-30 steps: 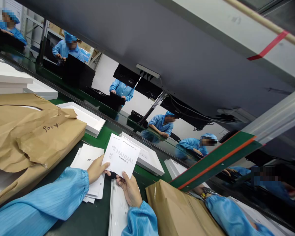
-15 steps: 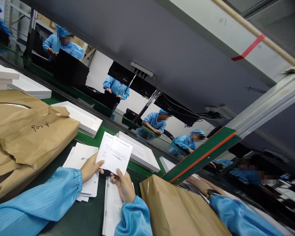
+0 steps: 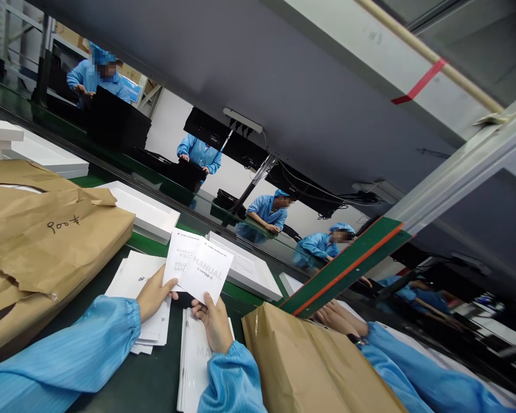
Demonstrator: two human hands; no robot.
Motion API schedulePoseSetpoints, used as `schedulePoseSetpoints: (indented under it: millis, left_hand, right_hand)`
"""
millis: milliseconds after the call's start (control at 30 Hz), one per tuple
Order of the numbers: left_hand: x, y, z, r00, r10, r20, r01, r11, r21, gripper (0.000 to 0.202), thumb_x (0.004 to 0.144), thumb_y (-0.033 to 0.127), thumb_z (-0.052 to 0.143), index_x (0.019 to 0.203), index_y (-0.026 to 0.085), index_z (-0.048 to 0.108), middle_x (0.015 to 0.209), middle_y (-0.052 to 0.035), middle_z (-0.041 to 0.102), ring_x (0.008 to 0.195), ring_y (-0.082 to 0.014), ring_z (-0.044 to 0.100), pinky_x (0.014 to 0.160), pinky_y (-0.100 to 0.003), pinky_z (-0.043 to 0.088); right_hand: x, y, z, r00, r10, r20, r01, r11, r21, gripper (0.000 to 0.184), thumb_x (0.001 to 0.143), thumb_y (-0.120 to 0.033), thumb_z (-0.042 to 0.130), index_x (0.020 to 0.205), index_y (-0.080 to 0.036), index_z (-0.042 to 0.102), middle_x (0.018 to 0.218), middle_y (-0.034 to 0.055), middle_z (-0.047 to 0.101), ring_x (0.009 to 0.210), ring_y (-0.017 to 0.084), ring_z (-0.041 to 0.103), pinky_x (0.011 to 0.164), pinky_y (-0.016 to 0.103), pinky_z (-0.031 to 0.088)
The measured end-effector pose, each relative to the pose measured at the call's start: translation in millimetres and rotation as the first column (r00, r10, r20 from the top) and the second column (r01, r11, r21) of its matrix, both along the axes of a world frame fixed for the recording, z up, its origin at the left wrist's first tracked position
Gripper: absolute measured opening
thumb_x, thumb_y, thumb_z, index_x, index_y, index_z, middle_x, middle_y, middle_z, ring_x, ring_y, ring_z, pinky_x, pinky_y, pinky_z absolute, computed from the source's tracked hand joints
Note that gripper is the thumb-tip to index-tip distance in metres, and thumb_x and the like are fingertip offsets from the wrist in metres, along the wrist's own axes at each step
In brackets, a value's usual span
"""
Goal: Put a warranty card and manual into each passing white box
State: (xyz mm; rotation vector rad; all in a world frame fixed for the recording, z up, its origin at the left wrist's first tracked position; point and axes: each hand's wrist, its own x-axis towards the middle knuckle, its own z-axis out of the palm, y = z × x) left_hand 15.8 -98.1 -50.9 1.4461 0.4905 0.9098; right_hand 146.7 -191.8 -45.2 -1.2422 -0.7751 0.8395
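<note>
**Bench inventory, near to far**

1. My right hand (image 3: 215, 324): closed on the lower corner of the manual booklet (image 3: 206, 271), thumb across its front. The white cover reads "MANUAL". The booklet is raised off the bench and tilted.
2. My left hand (image 3: 152, 295): pinching the warranty card (image 3: 178, 258), thumb on its face. The card sits just behind the booklet and overlaps it; only its left part shows.
3. Stack of manuals (image 3: 194, 361): white, flat on the dark bench, directly under my right wrist.
4. Stack of white cards (image 3: 135, 281): flat on the bench beneath my left hand, slightly fanned.
5. Brown paper bag (image 3: 309, 367): at my right, just beside my right sleeve.
6. Co-worker's hands (image 3: 339, 318): blue sleeves, resting past the bag; I cannot tell what they hold.
7. Torn brown paper wrapping (image 3: 47, 241): at my left, with handwriting on top, lying over white sheets.
8. White box trays (image 3: 150, 215): on the green conveyor belt (image 3: 83, 180) beyond the held papers, one left and one (image 3: 249, 269) centre.
9. Stacked white boxes (image 3: 8, 143): far left, on the belt.
10. Green bar with orange stripe (image 3: 348, 264): slanting across the right.
11. People in blue gowns (image 3: 266, 209): along the far side of the line, well apart from my bench.
12. Grey overhead panel (image 3: 284, 74): above everything.
</note>
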Motion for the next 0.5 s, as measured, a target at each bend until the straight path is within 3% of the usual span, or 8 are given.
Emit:
schedulePoseSetpoints:
  millis: [133,300,500]
  left_hand:
    - [-2,-2,1.7,1.0,0.005,-0.024,-0.004,0.998,0.055,0.035,0.073,0.031,0.039,0.105,0.017,0.034,0.097,-0.0068,0.052,0.057,-0.0115,0.054,0.061,-0.028,0.044]
    - [-4,-6,4.9,0.995,0.043,-0.089,-0.034,0.994,0.102,0.036,0.071,0.031,0.04,0.103,0.016,0.032,0.069,-0.0019,0.057,0.059,-0.0153,0.056,0.06,-0.027,0.042]
    - [-10,6,7.8,0.957,0.207,-0.203,-0.187,0.976,0.115,0.02,0.073,0.036,0.035,0.085,0.02,0.034,0.046,0.0055,0.053,0.036,-0.012,0.049,0.043,-0.022,0.038]
  right_hand:
    - [1,1,-2.7,0.998,-0.032,0.047,0.031,0.999,0.024,0.036,0.068,-0.045,0.049,0.087,-0.015,0.042,0.055,0.0008,0.056,0.043,0.009,0.049,0.041,0.019,0.035]
    - [2,1,-3.1,0.983,-0.113,0.146,0.107,0.993,0.046,0.041,0.069,-0.046,0.046,0.097,-0.018,0.035,0.052,-0.002,0.055,0.037,0.008,0.045,0.037,0.019,0.031]
    - [2,0,0.8,0.976,-0.157,0.151,0.147,0.986,0.077,0.037,0.071,-0.046,0.044,0.093,-0.018,0.036,0.053,-0.0023,0.054,0.038,0.008,0.045,0.037,0.018,0.03]
